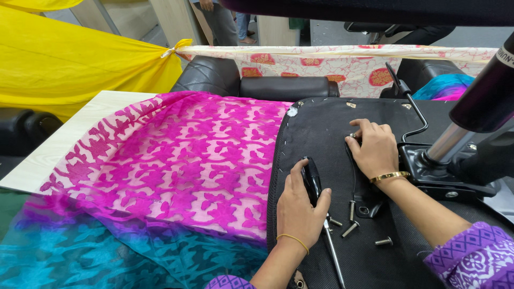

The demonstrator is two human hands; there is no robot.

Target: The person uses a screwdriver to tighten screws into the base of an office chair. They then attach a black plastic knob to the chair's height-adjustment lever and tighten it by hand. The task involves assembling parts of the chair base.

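The left hand (297, 210) has its grip closed around the black handle of a screwdriver (316, 200), shaft pointing toward 6 o'clock, on the upturned black chair seat base (321, 128). The right hand (376, 149), at 1 o'clock from it, pinches a small bolt (353, 136) against the base, its grip narrow. Loose bolts (350, 229) lie at 5 o'clock of the left hand; the step looks like seating a bolt, which calls for bringing the driver tip to it.

We see one head-worn view, looking steeply down and forward, close over the upturned chair seat (332, 134) before us.
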